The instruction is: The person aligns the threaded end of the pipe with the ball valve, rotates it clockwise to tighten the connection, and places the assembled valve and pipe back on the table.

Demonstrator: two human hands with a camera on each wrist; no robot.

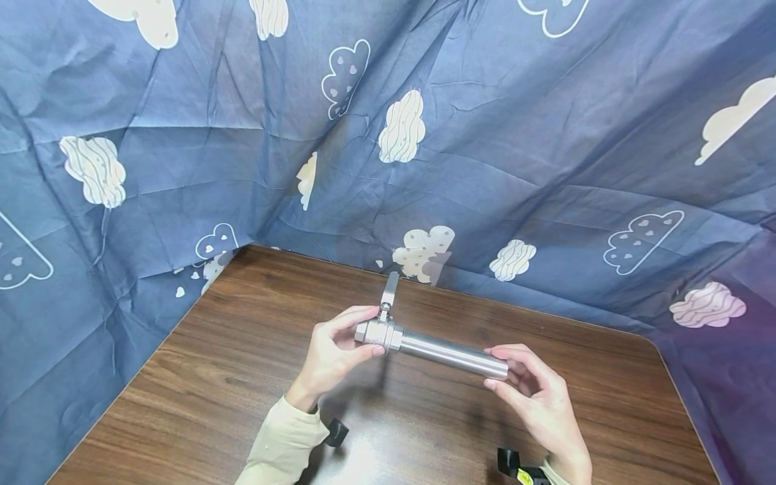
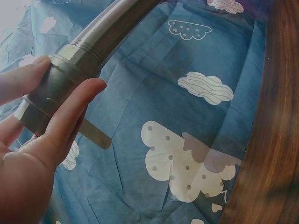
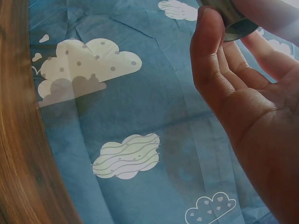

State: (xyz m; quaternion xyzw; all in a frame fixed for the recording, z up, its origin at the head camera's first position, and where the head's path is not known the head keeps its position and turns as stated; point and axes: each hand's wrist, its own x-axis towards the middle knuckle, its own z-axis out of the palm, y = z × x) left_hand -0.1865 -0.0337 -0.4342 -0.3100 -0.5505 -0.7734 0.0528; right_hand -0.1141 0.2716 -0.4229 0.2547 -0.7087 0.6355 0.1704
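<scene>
A silver ball valve (image 1: pixel 377 333) with a flat lever handle (image 1: pixel 390 289) is joined to a shiny metal pipe (image 1: pixel 451 355). My left hand (image 1: pixel 333 350) grips the valve body between thumb and fingers, the lever pointing away toward the back. In the left wrist view, threads show where the pipe (image 2: pixel 110 28) meets the hexagonal end of the valve (image 2: pixel 60 79). At the pipe's free right end, my right hand (image 1: pixel 539 391) pinches it with thumb and fingers. The right wrist view shows only the round pipe end (image 3: pixel 238 29) between the fingers. Both hands hold the assembly above the table.
The brown wood-grain table (image 1: pixel 212 377) lies underneath. A blue cloth (image 1: pixel 485 168) printed with pale clouds hangs along its back and sides. Black wrist mounts (image 1: pixel 336 432) sit at both cuffs, and light glares off the front of the table.
</scene>
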